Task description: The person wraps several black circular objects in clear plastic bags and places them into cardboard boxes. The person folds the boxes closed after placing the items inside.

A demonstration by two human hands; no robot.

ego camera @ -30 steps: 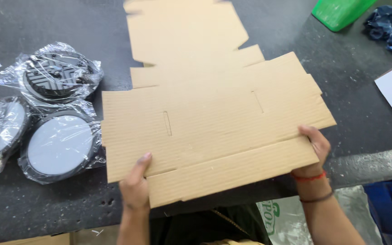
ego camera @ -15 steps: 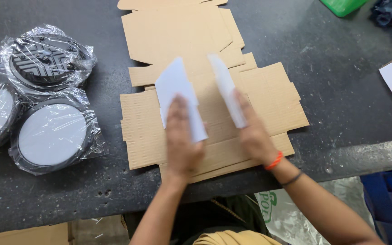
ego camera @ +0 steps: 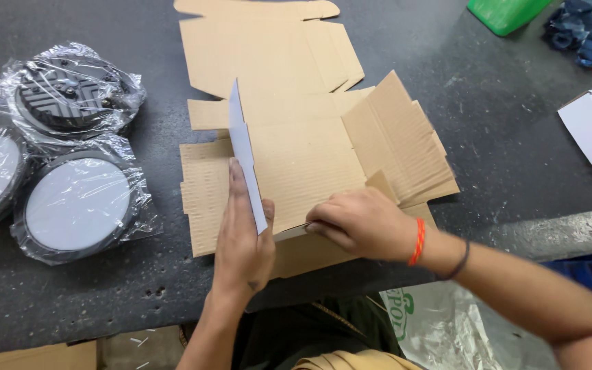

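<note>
My left hand [ego camera: 242, 240] holds one side flap [ego camera: 244, 154] of the flat cardboard box [ego camera: 310, 164] upright, so it stands; my right hand [ego camera: 361, 223] pinches the front fold on the table [ego camera: 515, 137].

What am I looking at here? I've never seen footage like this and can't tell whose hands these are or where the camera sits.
The camera is worn on a person's head and looks down at their own two bare hands. On a dark worktable lies a flat brown cardboard box blank. The left hand holds one side flap upright, its white face showing. The right hand presses on the near edge, where another flap is folded up. To the left lie round disc-shaped items wrapped in clear plastic. A second cardboard blank lies behind.
</note>
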